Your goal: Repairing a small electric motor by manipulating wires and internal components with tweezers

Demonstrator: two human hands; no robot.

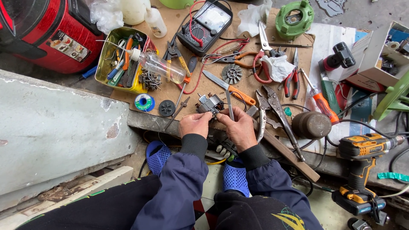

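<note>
Small grey metal motor core (209, 103): pinched by left hand (194, 124) fingers, right hand (240, 126) fingers clamping a slim upright metal probe (230, 106) just beside it.

**Room round the hands**

Cardboard (170, 91) is crowded w/ tools. At 12 o'clock the way is blocked by knife (230, 88) & fan wheel (232, 73); at 3 by tin snips (277, 113). Bare room is left at 9, over the concrete slab (55, 127).

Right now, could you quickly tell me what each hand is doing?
Left hand: closed on the small motor part.
Right hand: closed, pinching a thin metal tool against that part.
</note>
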